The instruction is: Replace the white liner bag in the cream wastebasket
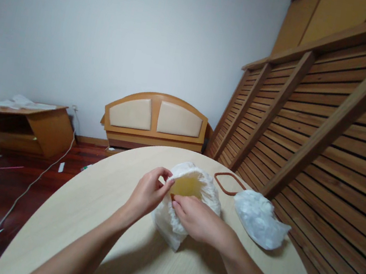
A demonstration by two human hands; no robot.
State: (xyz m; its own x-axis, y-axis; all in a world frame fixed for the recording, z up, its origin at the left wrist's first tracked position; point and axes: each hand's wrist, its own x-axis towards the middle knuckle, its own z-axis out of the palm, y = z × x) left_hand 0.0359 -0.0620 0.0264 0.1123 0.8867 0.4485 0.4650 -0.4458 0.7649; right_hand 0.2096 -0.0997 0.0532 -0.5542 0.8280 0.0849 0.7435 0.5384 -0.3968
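Note:
A white plastic bag point(173, 234) is draped over the rim and sides of a container on the table. The container's yellowish inside point(191, 186) shows through the open top. At the left of the rim, my left hand point(153, 187) pinches the bag's edge between thumb and fingers. My right hand point(195, 215) is closed over the near rim, its fingertips gripping the bag there. A small brown bit of the rim shows by those fingertips. Most of the container's outside is hidden under the bag.
On the round table point(93, 206), a brown rounded-square ring point(229, 184) and a bulging white plastic bag point(260, 219) lie to the right. A slatted wooden panel point(309, 145) leans beyond them. Left on the floor are a low cabinet point(44, 131) and a white cable point(39, 175).

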